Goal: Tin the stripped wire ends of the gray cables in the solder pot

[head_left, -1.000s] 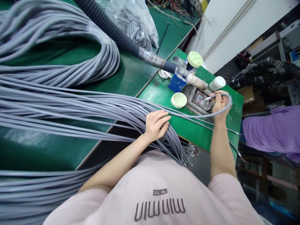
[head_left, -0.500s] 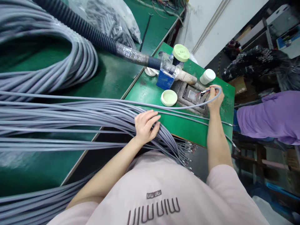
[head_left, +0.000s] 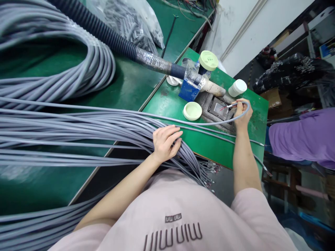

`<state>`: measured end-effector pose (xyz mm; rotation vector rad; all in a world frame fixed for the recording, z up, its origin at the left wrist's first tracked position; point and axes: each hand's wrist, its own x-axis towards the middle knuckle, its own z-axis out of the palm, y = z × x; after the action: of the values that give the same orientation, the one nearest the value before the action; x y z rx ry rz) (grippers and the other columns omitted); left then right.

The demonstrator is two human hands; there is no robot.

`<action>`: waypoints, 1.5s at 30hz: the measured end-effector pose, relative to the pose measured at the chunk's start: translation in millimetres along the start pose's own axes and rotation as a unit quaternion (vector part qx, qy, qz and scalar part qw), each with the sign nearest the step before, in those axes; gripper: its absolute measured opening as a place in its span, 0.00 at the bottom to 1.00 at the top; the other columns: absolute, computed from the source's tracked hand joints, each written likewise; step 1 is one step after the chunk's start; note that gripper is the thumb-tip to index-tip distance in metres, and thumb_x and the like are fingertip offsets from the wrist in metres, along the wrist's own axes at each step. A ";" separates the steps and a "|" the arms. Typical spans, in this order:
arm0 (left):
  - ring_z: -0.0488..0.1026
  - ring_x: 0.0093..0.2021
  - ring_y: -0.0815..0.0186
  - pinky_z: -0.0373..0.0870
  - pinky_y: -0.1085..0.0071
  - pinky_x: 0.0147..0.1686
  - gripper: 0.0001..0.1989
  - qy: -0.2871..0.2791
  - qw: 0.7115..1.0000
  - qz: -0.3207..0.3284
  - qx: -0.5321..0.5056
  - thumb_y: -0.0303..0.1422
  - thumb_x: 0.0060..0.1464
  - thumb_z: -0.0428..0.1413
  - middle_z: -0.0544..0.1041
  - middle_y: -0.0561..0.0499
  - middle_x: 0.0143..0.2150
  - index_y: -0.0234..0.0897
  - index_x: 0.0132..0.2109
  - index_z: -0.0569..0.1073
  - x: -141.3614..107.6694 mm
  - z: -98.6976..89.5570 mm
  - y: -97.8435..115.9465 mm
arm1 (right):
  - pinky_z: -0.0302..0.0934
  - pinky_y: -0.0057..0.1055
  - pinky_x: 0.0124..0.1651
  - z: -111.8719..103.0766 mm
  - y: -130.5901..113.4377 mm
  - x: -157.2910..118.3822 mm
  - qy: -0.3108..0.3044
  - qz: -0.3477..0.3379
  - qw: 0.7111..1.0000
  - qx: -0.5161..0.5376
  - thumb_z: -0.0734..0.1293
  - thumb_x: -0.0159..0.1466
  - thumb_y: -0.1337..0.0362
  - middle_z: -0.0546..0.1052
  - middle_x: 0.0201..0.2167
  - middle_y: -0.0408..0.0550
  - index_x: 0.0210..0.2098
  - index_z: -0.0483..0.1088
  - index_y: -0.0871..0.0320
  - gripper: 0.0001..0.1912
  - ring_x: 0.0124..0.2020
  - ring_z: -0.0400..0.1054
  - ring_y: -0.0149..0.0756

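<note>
My right hand [head_left: 243, 113] pinches one grey cable [head_left: 214, 123] near its bent end, whose thin red and white wires reach over a small metal plate [head_left: 220, 109] in a dark square holder. My left hand [head_left: 167, 142] rests on a thick bundle of grey cables [head_left: 112, 129], its fingers slightly apart and curved over them. The bundle bends down past that hand, and its stripped ends [head_left: 210, 170] hang beyond the green table's edge. Two more cables run below the held one to the right.
A blue box [head_left: 188, 90] stands under a ribbed black hose [head_left: 104, 36]. Around the holder are an open pale green lid [head_left: 192, 111], a white jar [head_left: 237, 88] and a green-lidded jar [head_left: 208, 60]. A coiled cable [head_left: 96, 66] lies left. A person in purple [head_left: 303, 136] is at right.
The whole view has shifted slightly, so things appear a little further right. My right hand and the wire ends have moved slightly relative to the metal plate. My left hand stays on the bundle.
</note>
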<state>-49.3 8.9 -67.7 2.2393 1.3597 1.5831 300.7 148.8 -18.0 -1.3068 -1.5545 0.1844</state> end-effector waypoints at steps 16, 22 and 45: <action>0.75 0.52 0.56 0.64 0.57 0.51 0.16 -0.002 1.000 0.007 0.000 0.29 0.52 0.59 0.80 0.48 0.45 0.43 0.50 0.74 -0.6 0.9 -1.0 | 0.70 0.35 0.40 0.0 -9.4 -3.1 -0.007 0.010 1.000 0.000 0.60 0.68 0.57 0.77 0.32 0.45 0.41 0.69 0.56 0.11 0.33 0.75 0.34; 0.75 0.52 0.55 0.64 0.57 0.52 0.16 -0.005 1.000 0.002 0.014 0.30 0.52 0.59 0.80 0.47 0.45 0.43 0.49 0.74 -2.7 2.2 -1.9 | 0.70 0.33 0.38 -7.9 -29.4 5.7 -0.005 -0.006 1.000 -0.017 0.60 0.69 0.56 0.77 0.31 0.44 0.41 0.69 0.56 0.12 0.32 0.74 0.33; 0.75 0.51 0.56 0.63 0.57 0.51 0.16 0.002 1.000 0.018 0.007 0.30 0.51 0.59 0.80 0.47 0.45 0.43 0.49 0.73 -1.7 2.2 -2.1 | 0.69 0.40 0.44 3.3 6.7 28.6 -0.066 0.031 0.992 -0.105 0.61 0.68 0.55 0.73 0.24 0.42 0.34 0.69 0.54 0.11 0.32 0.74 0.39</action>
<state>-48.9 9.8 -71.1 2.2826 1.3433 1.5957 306.5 175.6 -7.0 -1.5351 -1.6811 0.1516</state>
